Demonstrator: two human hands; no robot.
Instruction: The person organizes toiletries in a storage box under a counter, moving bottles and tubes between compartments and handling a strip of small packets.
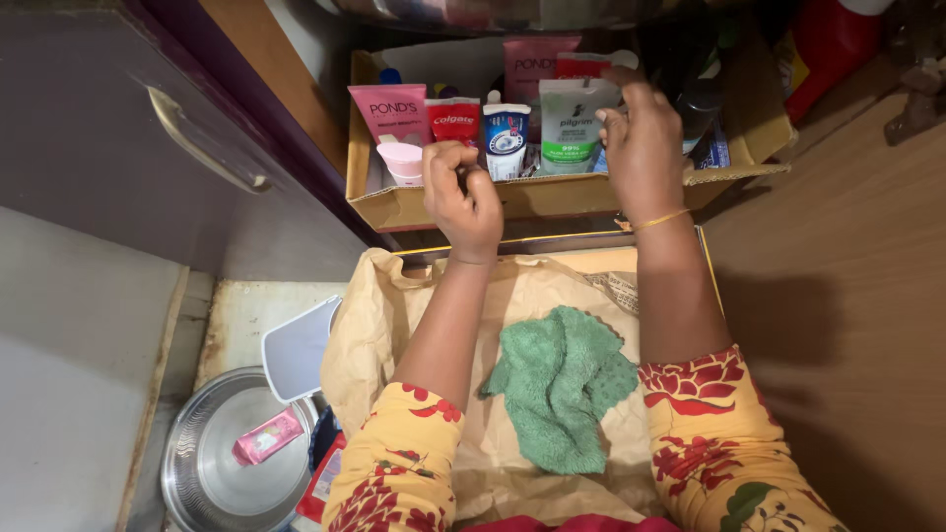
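Here, the left hand (463,202) was curled shut at the front edge of the cardboard box (552,195), just below a red tube (454,120). The right hand (642,148) gripped a pale green tube (572,123) standing inside the box. A green cloth (562,384) lay on brown paper (394,325).

Soft, even indoor light falls from above, bright on the crumpled brown paper sheet (552,296) and the green terry cloth (562,389). The upper right corner behind the open cardboard box (552,197) lies in deep shadow (details there are lost). The round steel bowl (212,483) shows mild glare. Edges bend slightly from wide-angle distortion; focus is mostly sharp.
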